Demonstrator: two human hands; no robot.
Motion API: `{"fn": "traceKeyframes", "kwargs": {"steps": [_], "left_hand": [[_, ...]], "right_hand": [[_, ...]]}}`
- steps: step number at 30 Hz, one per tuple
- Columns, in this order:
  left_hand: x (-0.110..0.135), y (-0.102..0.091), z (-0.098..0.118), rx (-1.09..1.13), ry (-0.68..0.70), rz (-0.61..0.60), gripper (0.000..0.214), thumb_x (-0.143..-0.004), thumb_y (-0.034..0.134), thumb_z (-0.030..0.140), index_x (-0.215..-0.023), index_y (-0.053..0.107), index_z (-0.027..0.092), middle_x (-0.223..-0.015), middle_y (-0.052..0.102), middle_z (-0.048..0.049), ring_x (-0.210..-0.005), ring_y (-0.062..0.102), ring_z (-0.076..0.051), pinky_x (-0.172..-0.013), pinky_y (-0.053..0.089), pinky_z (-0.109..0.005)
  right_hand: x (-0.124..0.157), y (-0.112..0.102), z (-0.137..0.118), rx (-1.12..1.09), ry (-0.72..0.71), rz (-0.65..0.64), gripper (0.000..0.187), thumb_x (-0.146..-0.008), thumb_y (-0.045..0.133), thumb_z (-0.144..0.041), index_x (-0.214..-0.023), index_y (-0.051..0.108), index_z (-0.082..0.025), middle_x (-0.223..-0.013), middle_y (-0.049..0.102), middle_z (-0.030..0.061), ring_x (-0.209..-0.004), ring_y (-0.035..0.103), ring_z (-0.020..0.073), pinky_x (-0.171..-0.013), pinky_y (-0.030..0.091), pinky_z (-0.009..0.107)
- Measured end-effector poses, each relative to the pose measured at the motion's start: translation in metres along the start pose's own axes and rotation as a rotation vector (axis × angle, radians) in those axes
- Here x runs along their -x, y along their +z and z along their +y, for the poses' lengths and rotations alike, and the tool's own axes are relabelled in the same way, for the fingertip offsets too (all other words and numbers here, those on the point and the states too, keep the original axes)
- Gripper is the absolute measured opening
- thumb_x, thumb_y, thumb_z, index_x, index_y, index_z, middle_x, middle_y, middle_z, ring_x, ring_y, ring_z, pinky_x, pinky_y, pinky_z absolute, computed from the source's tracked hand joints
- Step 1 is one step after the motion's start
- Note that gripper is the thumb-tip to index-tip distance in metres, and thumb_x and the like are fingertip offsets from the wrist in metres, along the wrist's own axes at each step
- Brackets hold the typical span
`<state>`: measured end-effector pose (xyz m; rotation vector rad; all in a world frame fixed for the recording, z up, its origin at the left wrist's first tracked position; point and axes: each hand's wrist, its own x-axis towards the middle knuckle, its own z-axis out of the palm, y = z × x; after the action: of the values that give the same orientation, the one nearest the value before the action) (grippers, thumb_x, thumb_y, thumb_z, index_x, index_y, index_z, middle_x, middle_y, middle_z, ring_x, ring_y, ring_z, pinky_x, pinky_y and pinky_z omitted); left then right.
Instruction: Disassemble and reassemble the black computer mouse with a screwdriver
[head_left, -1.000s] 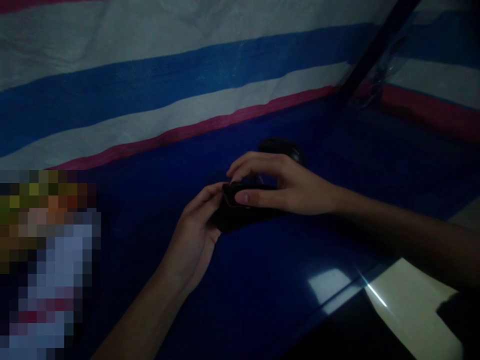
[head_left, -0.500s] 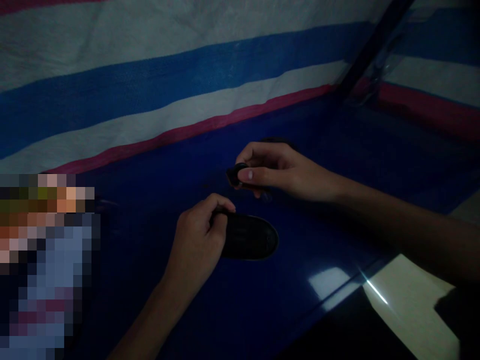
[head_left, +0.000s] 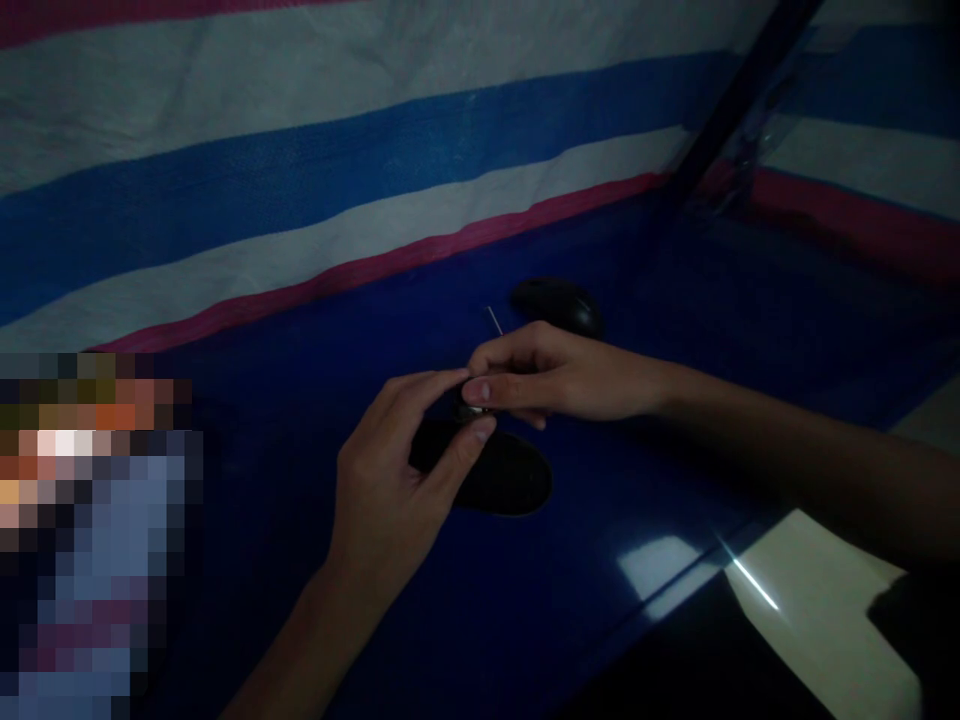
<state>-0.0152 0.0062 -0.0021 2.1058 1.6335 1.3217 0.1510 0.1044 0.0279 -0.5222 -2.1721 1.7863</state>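
Observation:
My right hand (head_left: 544, 370) pinches a small dark piece (head_left: 474, 408) with a pale glint between thumb and fingers. My left hand (head_left: 401, 445) meets it there, its index fingertip at the upper side of the piece and its thumb at the lower side. The piece is mostly covered by fingers, so its kind is unclear. Just under the hands, a flat black oval piece (head_left: 514, 480) with a thin rim lies on the dark blue surface (head_left: 480, 620). Its left end is hidden by my left hand.
A rounded black object like a computer mouse (head_left: 562, 305) lies behind my right hand. A thin metallic rod (head_left: 494, 320) pokes out beside it. A striped sheet (head_left: 375, 140) hangs along the back, and a dark pole (head_left: 739, 110) stands at the right. A blurred-out patch covers the left.
My right hand has come down and nearer with the small piece. My left hand has lifted off the oval and reached up to the piece. The mouse-like object and rod are now uncovered.

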Motion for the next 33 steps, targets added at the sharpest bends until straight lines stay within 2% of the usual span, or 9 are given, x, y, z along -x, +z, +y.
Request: {"fn": "traceKeyframes", "kwargs": {"steps": [4,8,11,14,18,24,28,31,33], "left_hand": [[0.000,-0.002,0.000,-0.018,-0.060,0.043,0.014,-0.083,0.065,0.029,-0.095,0.062,0.021,-0.091,0.069,0.0008,-0.085,0.066,-0.015,-0.078,0.052,-0.027],[-0.002,-0.002,-0.002,0.016,-0.190,0.113,0.013,-0.086,0.061,0.033,-0.095,0.063,0.023,-0.088,0.070,0.0028,-0.082,0.066,-0.014,-0.075,0.051,-0.026],[-0.001,-0.001,-0.005,0.031,-0.209,0.087,0.013,-0.088,0.060,0.034,-0.092,0.064,0.023,-0.085,0.069,0.0035,-0.078,0.065,-0.014,-0.071,0.051,-0.026],[0.002,0.001,-0.008,0.059,-0.179,0.088,0.021,-0.087,0.061,0.034,-0.106,0.061,0.024,-0.096,0.069,0.0012,-0.088,0.065,-0.015,-0.077,0.052,-0.029],[0.004,0.003,-0.009,0.064,-0.042,0.106,0.057,-0.080,0.069,0.027,-0.131,0.046,0.027,-0.127,0.058,-0.0053,-0.116,0.057,-0.022,-0.095,0.049,-0.037],[0.002,-0.001,-0.002,-0.128,0.048,0.060,0.035,-0.081,0.067,0.021,-0.115,0.058,0.024,-0.107,0.069,-0.0012,-0.097,0.065,-0.018,-0.088,0.052,-0.033],[0.003,-0.004,0.001,-0.092,-0.067,0.088,0.027,-0.083,0.064,0.027,-0.109,0.062,0.025,-0.102,0.072,0.0001,-0.092,0.067,-0.018,-0.083,0.053,-0.032],[0.002,-0.005,0.002,-0.025,-0.158,0.090,0.022,-0.085,0.061,0.032,-0.105,0.064,0.025,-0.098,0.073,0.0004,-0.089,0.068,-0.017,-0.079,0.053,-0.031],[0.002,-0.005,0.001,0.003,-0.179,0.076,0.020,-0.086,0.060,0.035,-0.101,0.066,0.025,-0.093,0.073,0.0010,-0.084,0.068,-0.017,-0.076,0.053,-0.030]], "right_hand": [[0.002,-0.004,-0.001,0.045,-0.012,-0.012,0.046,-0.094,0.045,-0.050,-0.078,0.059,-0.010,-0.056,0.049,-0.0052,-0.047,0.047,0.0022,-0.043,0.036,0.014],[0.003,-0.006,-0.007,0.057,-0.021,0.026,0.034,-0.088,0.058,-0.043,-0.082,0.059,-0.009,-0.073,0.059,-0.0016,-0.056,0.052,0.0021,-0.048,0.041,0.014],[0.003,-0.006,-0.009,0.062,-0.005,0.047,0.026,-0.088,0.061,-0.033,-0.078,0.057,-0.010,-0.071,0.059,-0.0016,-0.057,0.051,0.0021,-0.050,0.042,0.014],[0.003,-0.005,-0.009,0.043,-0.005,0.073,0.020,-0.089,0.059,-0.026,-0.079,0.058,-0.009,-0.069,0.059,-0.0019,-0.055,0.051,0.0021,-0.049,0.041,0.014],[0.003,-0.006,-0.006,-0.006,0.001,0.129,0.023,-0.089,0.058,-0.030,-0.080,0.059,-0.009,-0.068,0.060,-0.0020,-0.050,0.050,0.0020,-0.044,0.036,0.015],[0.002,-0.005,-0.005,-0.096,0.049,-0.039,0.030,-0.091,0.055,-0.036,-0.078,0.059,-0.009,-0.065,0.058,-0.0017,-0.050,0.050,0.0027,-0.045,0.038,0.016],[0.003,-0.006,-0.006,0.059,-0.053,0.062,0.030,-0.091,0.055,-0.040,-0.091,0.057,-0.010,-0.076,0.059,-0.0007,-0.057,0.053,0.0038,-0.050,0.042,0.016],[0.006,-0.008,-0.005,0.357,-0.230,0.156,0.041,-0.083,0.066,-0.039,-0.112,0.055,-0.012,-0.094,0.062,0.0023,-0.072,0.058,0.0073,-0.061,0.047,0.019],[0.008,-0.008,-0.003,0.572,-0.350,0.127,0.035,-0.087,0.064,-0.037,-0.111,0.058,-0.012,-0.100,0.064,0.0043,-0.083,0.060,0.0098,-0.071,0.047,0.021]]}}
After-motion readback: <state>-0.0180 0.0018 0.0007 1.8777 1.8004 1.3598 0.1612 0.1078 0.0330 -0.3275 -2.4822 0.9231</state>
